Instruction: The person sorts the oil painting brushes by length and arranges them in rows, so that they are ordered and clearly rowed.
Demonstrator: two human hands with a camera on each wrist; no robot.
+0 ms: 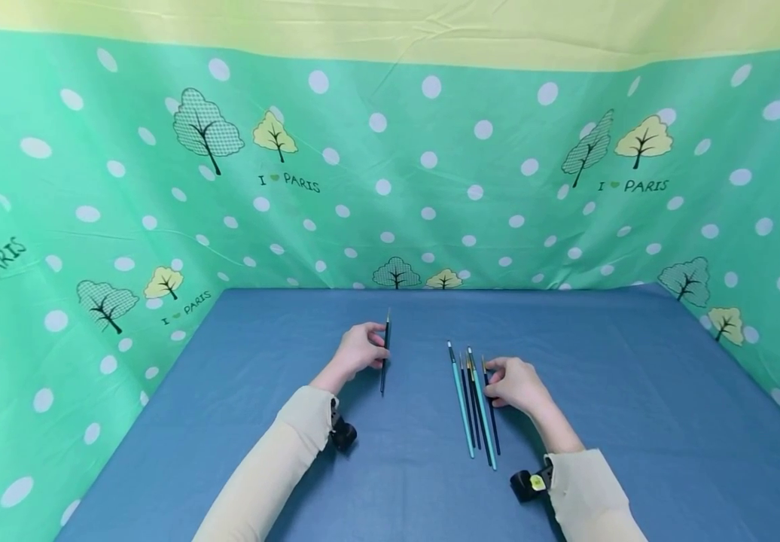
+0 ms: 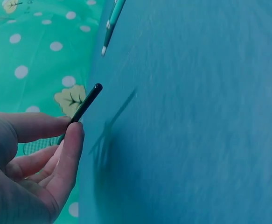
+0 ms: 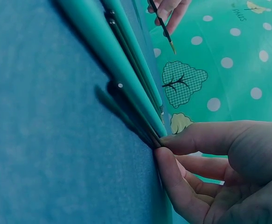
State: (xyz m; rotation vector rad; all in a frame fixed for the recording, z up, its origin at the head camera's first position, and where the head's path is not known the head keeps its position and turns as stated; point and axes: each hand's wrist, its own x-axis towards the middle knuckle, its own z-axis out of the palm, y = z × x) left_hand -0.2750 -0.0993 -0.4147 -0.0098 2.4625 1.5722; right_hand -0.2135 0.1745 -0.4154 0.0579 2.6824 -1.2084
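Pale sleeves (image 1: 271, 459) foremost: left hand (image 1: 361, 348) pinches one dark brush (image 1: 383, 379), right hand (image 1: 517, 384) pinches another brush (image 1: 494, 424), teal brushes (image 1: 461, 399) just beside its fingers (image 3: 174, 179). Best lift gently, clear of those!

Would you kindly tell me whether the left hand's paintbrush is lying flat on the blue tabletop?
No, the left hand pinches the black paintbrush above the blue tabletop, where the brush's shadow lies separately.
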